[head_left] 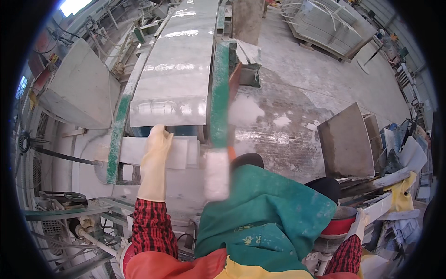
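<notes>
Dusty workshop (pixel 297 100): green-railed bed (pixel 220 88) bears glossy pale slab (pixel 169 110), near edge at curled fingers of left hand (pixel 159 138), hold unclear; right hand (pixel 362 218) beside red bucket (pixel 340 226), finger state can't tell.

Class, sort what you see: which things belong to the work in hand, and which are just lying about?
Seemingly part of the work:
gloved left hand, at the slab's near edge
glossy pale slab
green rail right of it

Seemingly just lying about:
tilted grey-brown panel, right
yellow cloth-like piece
slab stack, upper right
</notes>
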Tool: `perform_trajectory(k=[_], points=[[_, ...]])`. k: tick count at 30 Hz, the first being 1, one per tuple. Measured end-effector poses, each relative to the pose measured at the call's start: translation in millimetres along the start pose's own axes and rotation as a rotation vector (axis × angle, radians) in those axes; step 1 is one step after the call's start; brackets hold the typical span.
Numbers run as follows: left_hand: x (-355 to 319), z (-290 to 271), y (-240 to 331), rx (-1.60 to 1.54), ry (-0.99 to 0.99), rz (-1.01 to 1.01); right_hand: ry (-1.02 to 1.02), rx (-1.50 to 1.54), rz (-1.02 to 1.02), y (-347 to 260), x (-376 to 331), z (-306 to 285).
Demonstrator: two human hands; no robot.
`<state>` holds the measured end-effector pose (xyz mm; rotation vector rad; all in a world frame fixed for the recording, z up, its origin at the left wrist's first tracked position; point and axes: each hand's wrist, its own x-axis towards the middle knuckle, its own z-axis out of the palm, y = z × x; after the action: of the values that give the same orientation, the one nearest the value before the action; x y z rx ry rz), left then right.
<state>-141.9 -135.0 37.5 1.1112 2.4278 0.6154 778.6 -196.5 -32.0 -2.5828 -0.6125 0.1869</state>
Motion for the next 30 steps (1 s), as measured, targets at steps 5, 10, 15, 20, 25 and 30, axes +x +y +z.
perform_trajectory(k=[5,10,15,20,25,30], points=[[7,7,42,0.486,0.291,0.501,0.161,0.19,-0.069,29,23,-34],[44,6,21,0.735,0.251,0.527,-0.047,0.704,0.369,-133,-96,-78],[70,20,48,0.707,0.113,0.447,-0.412,0.823,0.053,-163,-83,-96],[67,4,58,0.718,0.003,0.327,-0.846,0.979,0.018,-295,-148,-23],[72,5,59,0.741,-0.053,0.316,-1.204,1.027,0.158,-353,-211,60],[77,12,48,0.729,0.009,0.412,-1.417,0.941,0.29,-349,-241,136]])
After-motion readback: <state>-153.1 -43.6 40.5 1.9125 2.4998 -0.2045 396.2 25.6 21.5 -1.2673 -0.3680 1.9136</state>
